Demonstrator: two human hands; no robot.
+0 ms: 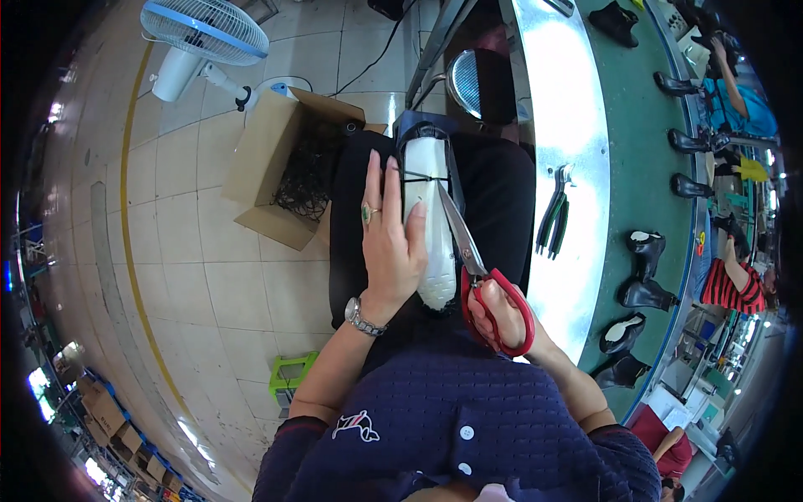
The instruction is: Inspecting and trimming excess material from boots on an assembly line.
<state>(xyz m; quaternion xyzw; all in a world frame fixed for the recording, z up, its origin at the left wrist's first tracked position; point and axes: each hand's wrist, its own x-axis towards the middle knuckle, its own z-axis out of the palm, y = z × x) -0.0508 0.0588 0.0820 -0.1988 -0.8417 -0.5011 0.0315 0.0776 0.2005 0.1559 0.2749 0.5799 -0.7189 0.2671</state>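
Note:
A dark shoe lies across my lap with its long white bottom (437, 272) facing up. A thin black cord (422, 176) crosses that bottom near its far end. My left hand (391, 251), fingers stretched out, rests along the left side of the shoe, its thumb over the white surface. In my right hand (497, 311) is a pair of scissors (465, 237) with red handles, fingers through the loops. The blades point away from me along the shoe's right side, their tip close to the cord; whether it touches cannot be made out.
A cardboard box (259, 163) of tangled black cords stands on the floor at left, near a fan (205, 32) and a green stool (288, 374). At right, pliers (553, 219) lie on a metal ledge (577, 109) beside a green belt (627, 167) carrying black boots (644, 293). Other people sit beyond.

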